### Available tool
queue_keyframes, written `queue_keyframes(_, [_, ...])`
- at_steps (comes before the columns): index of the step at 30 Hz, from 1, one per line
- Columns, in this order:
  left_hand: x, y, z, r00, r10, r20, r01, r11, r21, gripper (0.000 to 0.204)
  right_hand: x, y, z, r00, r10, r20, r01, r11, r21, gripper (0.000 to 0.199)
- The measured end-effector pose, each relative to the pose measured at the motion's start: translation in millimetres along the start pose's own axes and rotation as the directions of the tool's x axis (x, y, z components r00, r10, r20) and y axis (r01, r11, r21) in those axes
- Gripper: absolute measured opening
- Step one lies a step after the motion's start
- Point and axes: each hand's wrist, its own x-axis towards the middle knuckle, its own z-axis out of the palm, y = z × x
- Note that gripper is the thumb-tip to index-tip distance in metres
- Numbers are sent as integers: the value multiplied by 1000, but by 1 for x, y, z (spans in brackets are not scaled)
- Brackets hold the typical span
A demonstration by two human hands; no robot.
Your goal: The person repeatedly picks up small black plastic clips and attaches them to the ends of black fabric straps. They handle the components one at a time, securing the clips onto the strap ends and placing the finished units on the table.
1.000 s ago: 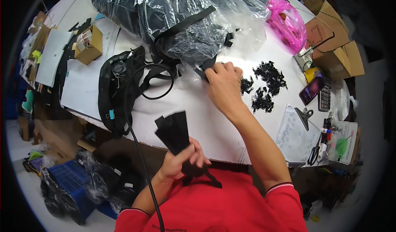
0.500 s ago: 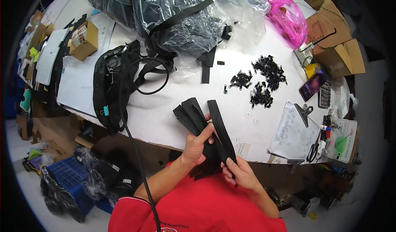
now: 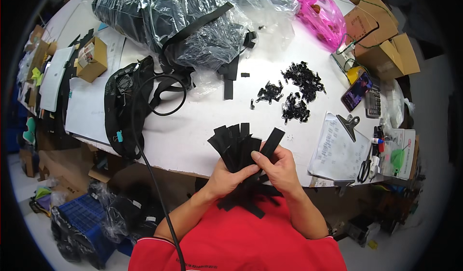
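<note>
My left hand is closed around a fanned bundle of flat black webbing strips. The upper ends of the strips spread apart over the near table edge, and their lower ends stick out below the hands against the red shirt. In my right hand, a single black strip is pinched between thumb and fingers, tilted up to the right. The two hands are close together, with the right thumb beside the bundle. Beyond them on the table lie several piles of small black parts with shiny ends.
Plastic-wrapped black goods fill the far side. A black mesh bag and a looping black cable are at left. At right are a clipboard, phone, scissors, pink bag and cardboard box.
My right hand has moved up beside the left, its strip now higher and slanting right. The bundle in my left hand has fanned wider. The whole view has shifted slightly.
</note>
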Motion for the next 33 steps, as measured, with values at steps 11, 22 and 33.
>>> queue_keyframes(11, [1,-23,-1,990,-111,88,123,982,-146,48,-3,0,4,993,-91,-76,83,992,-96,16])
queue_keyframes(22, [-45,95,-50,724,287,627,-137,951,-278,35,-41,-27,-31,989,-129,-66,122,987,-100,19])
queue_keyframes(33, [-7,4,13,997,-56,-44,60,992,111,33,-64,12,-17,996,-14,85,43,936,-349,16])
